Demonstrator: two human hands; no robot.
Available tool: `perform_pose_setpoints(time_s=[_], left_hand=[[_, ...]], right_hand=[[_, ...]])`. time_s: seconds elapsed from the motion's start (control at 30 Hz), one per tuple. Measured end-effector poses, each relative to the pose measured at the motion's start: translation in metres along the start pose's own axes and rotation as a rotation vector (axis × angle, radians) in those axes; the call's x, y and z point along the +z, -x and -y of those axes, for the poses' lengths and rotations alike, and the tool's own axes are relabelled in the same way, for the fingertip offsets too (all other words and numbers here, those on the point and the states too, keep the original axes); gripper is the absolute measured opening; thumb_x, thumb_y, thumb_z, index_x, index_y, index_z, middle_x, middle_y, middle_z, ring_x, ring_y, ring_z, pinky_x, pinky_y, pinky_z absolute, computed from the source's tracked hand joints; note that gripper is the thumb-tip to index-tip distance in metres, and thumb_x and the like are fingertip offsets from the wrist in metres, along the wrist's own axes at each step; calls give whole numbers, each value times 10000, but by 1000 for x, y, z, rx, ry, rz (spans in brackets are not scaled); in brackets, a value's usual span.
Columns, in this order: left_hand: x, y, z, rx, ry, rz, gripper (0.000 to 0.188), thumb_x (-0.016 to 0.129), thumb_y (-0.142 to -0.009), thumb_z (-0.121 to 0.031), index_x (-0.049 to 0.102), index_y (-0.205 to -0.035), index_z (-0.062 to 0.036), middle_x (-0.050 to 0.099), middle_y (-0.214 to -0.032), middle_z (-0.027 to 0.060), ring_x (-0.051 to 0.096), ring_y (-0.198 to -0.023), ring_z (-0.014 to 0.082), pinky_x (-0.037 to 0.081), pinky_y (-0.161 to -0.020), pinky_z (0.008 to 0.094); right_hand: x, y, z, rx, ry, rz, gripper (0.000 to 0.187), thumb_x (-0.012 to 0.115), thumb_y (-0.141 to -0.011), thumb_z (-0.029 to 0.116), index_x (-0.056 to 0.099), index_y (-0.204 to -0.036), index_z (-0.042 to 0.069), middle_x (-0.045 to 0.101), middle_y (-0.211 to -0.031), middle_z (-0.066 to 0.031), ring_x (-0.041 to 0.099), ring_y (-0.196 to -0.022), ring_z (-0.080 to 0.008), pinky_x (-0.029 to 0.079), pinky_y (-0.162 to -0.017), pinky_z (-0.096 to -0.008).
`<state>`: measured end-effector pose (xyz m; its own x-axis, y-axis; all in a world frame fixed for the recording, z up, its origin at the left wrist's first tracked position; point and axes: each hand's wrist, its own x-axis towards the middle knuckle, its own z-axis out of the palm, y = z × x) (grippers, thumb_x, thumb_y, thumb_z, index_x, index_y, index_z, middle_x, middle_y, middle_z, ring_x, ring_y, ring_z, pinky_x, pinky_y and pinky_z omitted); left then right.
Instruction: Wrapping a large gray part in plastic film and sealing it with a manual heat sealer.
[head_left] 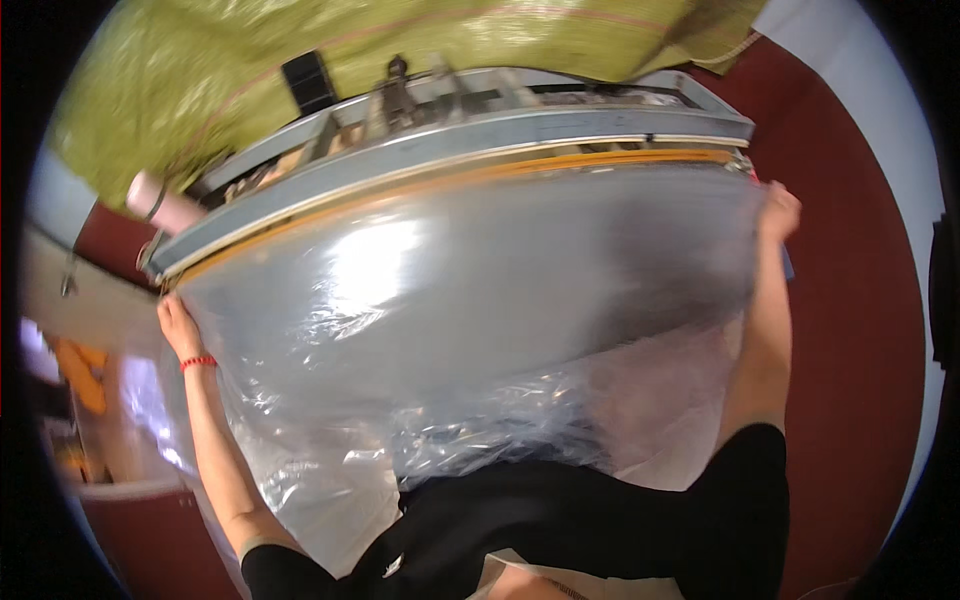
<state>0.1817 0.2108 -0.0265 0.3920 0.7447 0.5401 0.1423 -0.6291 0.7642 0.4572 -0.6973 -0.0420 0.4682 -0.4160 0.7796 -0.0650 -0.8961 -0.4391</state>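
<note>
A wide sheet of clear plastic film (pixel 480 260) is spread between my two hands, with a bright glare on its left part. At its far left corner my left hand (pixel 178 328) is closed on the film's edge, a red bead bracelet round the wrist. My right hand (pixel 778 212) is closed at the film's far right corner. Along the far side, the film runs up to an orange strip (pixel 440 178) on a long grey metal frame (pixel 480 138). Toward my body the film lies crumpled (pixel 490 420).
A pink cylinder (pixel 165 203) stands at the frame's left end. A black flat object (pixel 308 82) rests behind the frame, against a yellow-green sheet (pixel 220 80). Inside the frame are metal brackets (pixel 400 95). Dark red floor (pixel 850 330) shows to the right.
</note>
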Motion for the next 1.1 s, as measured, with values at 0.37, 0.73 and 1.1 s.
perform_pose_setpoints(time_s=[0.37,0.73,1.1], left_hand=[[52,-61,122,-181,314,76,121,543,-835,-185,538,-805,-68,497,-653,-31,395,-539,42,285,-464,174],[47,-49,82,-393,536,123,125,513,-831,-164,508,-779,-50,514,-744,10,479,-652,90,467,-636,217],[14,-60,91,-342,391,228,118,521,-818,-155,562,-859,-52,528,-730,9,463,-610,87,416,-536,225]], right_hand=[[101,29,40,460,-768,120,126,641,-745,114,582,-758,4,534,-605,-5,445,-494,-63,354,-465,-217],[72,4,58,618,-686,115,142,390,-839,153,474,-807,43,546,-557,-74,473,-385,-120,350,-338,-230],[49,6,80,674,-796,445,413,477,-844,452,556,-761,55,584,-668,-55,584,-595,-131,423,-491,-229]])
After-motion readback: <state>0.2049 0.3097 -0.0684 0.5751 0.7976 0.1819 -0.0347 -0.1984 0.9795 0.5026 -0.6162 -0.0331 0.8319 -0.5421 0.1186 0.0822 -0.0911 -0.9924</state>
